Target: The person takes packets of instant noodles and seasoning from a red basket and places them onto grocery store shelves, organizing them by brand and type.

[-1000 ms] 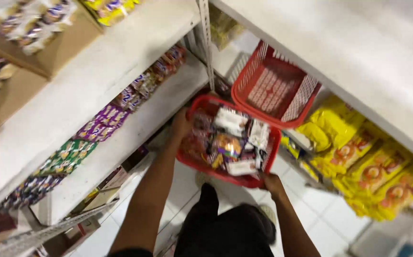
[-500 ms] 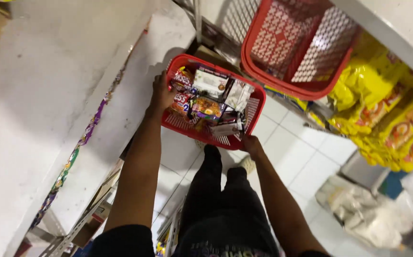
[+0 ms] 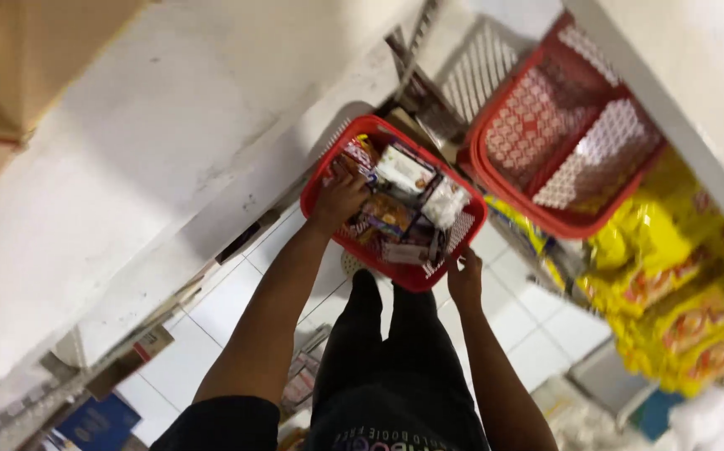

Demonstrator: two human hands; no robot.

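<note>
I hold a red plastic basket [image 3: 416, 274] out in front of me, low over the tiled floor. It is filled with several wrapped snack packets [image 3: 404, 200]. My left hand [image 3: 339, 199] grips its left rim, fingers reaching into the basket. My right hand [image 3: 465, 280] grips the near right rim from below. My dark trousers [image 3: 383, 351] show under the basket.
An empty red basket [image 3: 567, 138] sits on a shelf at the upper right. Yellow snack bags [image 3: 671, 276] fill the shelf below it. A white shelf board [image 3: 128, 167] runs along the left, with cardboard boxes [image 3: 11, 75] above. White floor tiles [image 3: 237, 292] lie between.
The view has swung and tilted; the basket now sits lower and nearer the middle of the picture. Both hands keep their hold on its rim.
</note>
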